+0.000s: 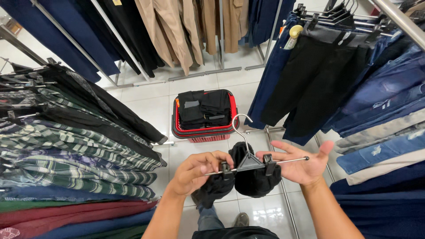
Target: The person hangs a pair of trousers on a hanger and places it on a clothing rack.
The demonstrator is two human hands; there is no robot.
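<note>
Our left hand pinches the hanger clip, right hand open beneath the bar — the bunched black garment could slip free.

You are gripping a shiny metal clip hanger with matt black plastic clamps, pinching soft black cloth; a glossy red plastic basket is sitting behind.

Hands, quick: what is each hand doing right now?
Left hand: closed, fingers pinching the left clip of the clip hanger, which carries a black garment.
Right hand: open, palm up, supporting the hanger's bar at its right end.
</note>
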